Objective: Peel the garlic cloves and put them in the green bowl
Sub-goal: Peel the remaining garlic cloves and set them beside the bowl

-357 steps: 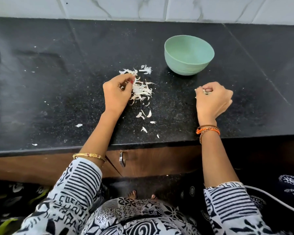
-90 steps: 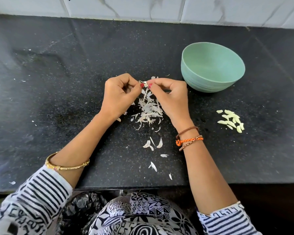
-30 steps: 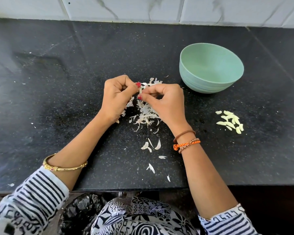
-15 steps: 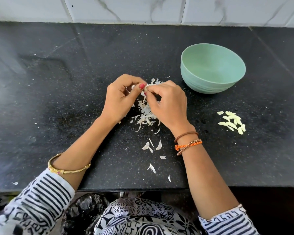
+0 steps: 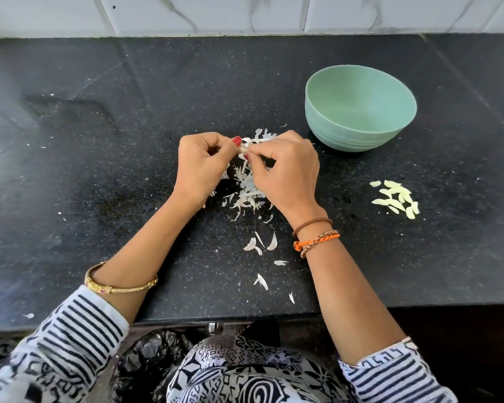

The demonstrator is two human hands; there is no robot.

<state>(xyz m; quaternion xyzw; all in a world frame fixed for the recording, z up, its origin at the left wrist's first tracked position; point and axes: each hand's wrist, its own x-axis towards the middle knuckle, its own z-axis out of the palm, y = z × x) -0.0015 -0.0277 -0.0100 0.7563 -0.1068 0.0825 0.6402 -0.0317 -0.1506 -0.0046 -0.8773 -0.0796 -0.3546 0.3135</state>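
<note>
My left hand (image 5: 202, 164) and my right hand (image 5: 285, 170) meet over the middle of the black counter, both pinching one small garlic clove (image 5: 245, 145) between thumbs and fingertips. Most of the clove is hidden by my fingers. Under the hands lies a pile of white garlic skins (image 5: 246, 191). The green bowl (image 5: 358, 109) stands upright to the upper right of my hands; nothing shows inside it. A small heap of peeled pale-yellow cloves (image 5: 397, 197) lies on the counter to the right, below the bowl.
Loose skin flakes (image 5: 262, 244) trail from the pile toward the counter's front edge (image 5: 245, 315). A white tiled wall (image 5: 245, 13) runs along the back. A black plastic bag (image 5: 149, 356) sits below the counter by my lap.
Over the last seconds both hands have stayed together on the clove above the skin pile, with the fingers shifting slightly. The bowl and the peeled heap have not moved.
</note>
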